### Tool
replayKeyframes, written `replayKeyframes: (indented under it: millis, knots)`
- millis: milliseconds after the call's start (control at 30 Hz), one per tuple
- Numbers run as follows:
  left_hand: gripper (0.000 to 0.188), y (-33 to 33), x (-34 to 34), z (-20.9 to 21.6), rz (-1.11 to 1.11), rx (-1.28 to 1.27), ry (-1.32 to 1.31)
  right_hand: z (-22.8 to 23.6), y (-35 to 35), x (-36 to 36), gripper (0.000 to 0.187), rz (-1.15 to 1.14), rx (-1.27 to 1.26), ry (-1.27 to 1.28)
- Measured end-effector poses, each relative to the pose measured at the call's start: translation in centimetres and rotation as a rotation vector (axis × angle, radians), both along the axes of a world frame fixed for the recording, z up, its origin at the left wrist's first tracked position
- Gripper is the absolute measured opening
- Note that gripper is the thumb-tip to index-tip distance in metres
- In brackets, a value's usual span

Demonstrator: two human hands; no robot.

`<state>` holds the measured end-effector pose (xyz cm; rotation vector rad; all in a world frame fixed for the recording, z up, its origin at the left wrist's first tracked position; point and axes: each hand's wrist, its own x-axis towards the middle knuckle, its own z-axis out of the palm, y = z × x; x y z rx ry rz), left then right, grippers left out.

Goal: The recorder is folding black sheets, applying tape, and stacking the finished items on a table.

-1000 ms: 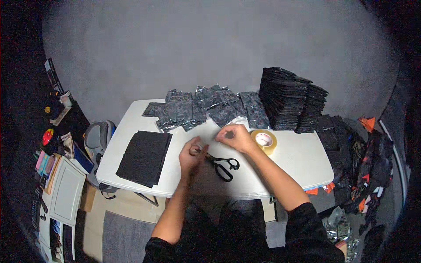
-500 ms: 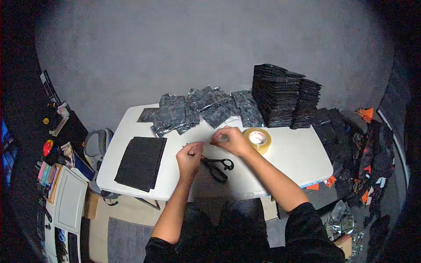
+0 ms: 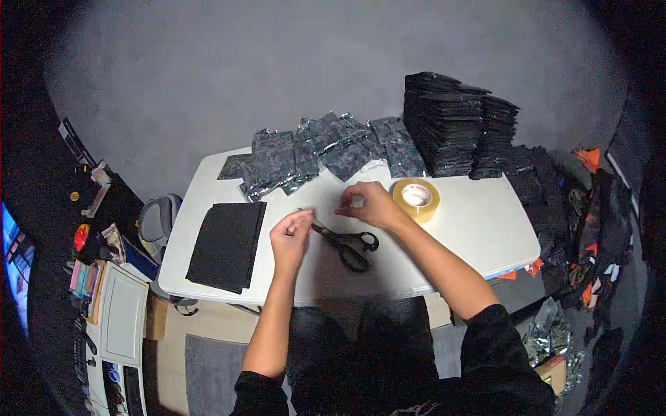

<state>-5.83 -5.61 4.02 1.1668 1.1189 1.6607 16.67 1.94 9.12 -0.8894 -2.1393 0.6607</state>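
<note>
Over the middle of the white table (image 3: 479,239), my left hand (image 3: 288,234) has its fingertips brought together in a pinch. Whatever they hold, if anything, is too small to make out. Just beyond them lies a pair of black-handled scissors (image 3: 352,254), whose blades run up to the left fingertips and are partly hidden there. My right hand (image 3: 368,205) is also pinched, thumb against the fingers, above the table and apart from the left. A roll of clear yellowish tape (image 3: 430,206) lies right of it. At the left is a flat folded black cloth piece (image 3: 227,245).
Dark patterned cloth packs in clear plastic (image 3: 343,149) line the far edge. Tall piles of folded black pieces (image 3: 442,125) stand at the back right. Dark cloth with orange bits (image 3: 590,236) heaps beyond the right edge. A white cabinet (image 3: 118,312) and a grey chair (image 3: 158,223) are left.
The whole view has shifted a little, so the table sits higher. My two hands are slightly farther apart, and both remain pinched. The scissors and the tape roll stay in place on the table.
</note>
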Motion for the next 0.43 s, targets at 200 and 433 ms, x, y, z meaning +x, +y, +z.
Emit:
replayKeyframes:
  millis: [200,433]
  knots:
    - [0.024,0.2,1.9,0.2,-0.116,0.086,0.092,-0.9,0.1,-0.8,0.024,0.01,-0.02,0.028]
    - [0.018,0.1,1.1,-0.1,-0.041,0.016,0.245,-0.5,-0.5,-0.3,0.021,0.054,0.017,-0.028]
